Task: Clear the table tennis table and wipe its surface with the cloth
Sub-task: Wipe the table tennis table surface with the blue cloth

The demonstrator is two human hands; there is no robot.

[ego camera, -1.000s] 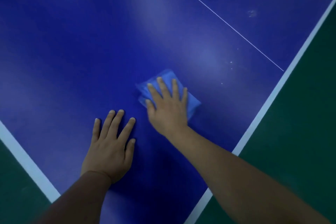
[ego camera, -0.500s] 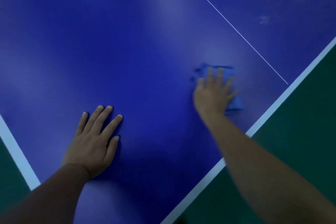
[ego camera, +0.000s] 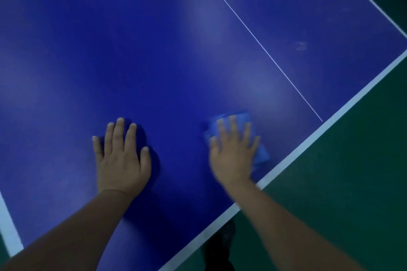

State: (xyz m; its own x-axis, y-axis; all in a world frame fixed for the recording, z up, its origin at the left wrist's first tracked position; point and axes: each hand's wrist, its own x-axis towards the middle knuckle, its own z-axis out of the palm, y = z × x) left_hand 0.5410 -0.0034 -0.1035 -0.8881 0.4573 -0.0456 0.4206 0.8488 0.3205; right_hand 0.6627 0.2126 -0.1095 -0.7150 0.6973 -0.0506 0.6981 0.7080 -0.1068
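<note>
The blue table tennis table [ego camera: 154, 50] fills most of the view, with a thin white centre line and white edge stripes. My right hand [ego camera: 233, 152] presses flat, fingers spread, on a folded light blue cloth [ego camera: 261, 152] near the table's right edge; the hand covers most of the cloth and is blurred by motion. My left hand [ego camera: 122, 158] rests flat on the bare surface to the left, fingers straight.
The white edge stripe [ego camera: 330, 121] runs diagonally on the right, with green floor [ego camera: 341, 193] beyond it. Another white stripe [ego camera: 8, 231] shows at the lower left. A faint smudge [ego camera: 301, 46] marks the surface past the centre line [ego camera: 253, 35].
My right hand slid the cloth to the right toward the table's edge, then a little back toward me. My left hand stays planted on the surface; the view has shifted.
</note>
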